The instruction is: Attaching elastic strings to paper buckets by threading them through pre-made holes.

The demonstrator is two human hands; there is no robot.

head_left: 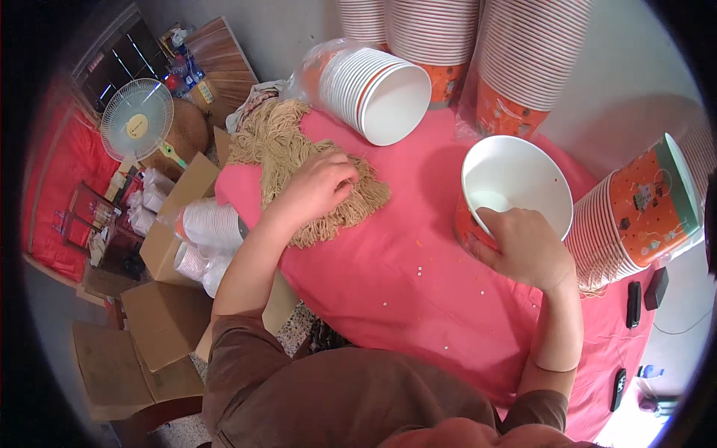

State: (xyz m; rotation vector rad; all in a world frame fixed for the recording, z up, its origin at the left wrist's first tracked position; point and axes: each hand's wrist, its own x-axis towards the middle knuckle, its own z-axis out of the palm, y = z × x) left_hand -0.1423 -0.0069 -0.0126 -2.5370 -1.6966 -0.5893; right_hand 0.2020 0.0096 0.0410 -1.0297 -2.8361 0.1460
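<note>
strands, tan and stringy, lie in a loose heap (287,158) on the pink-covered desk (418,321), on the wearer's left. from my remote station i record the left hand (320,187) upon this heap, with fingers half curled; i cannot tell whether any strands are pinched in them. the right hand (529,243) is clamped over the near left rim of a white-lined orange tub (523,166), fingers inside, thumb along the outer wall. the hands are well apart. i find the heap's long axis slanting from far left toward near right, its lower end pointing roughly across the desk below the tub. the tub appears upright, mouth up, to the right of the heap, with a strip of pink cloth between them. in my judgement that sideways gap is the governing relation: the left hand is plainly nearer the strands, the right hand nearer the tub's opening.
</note>
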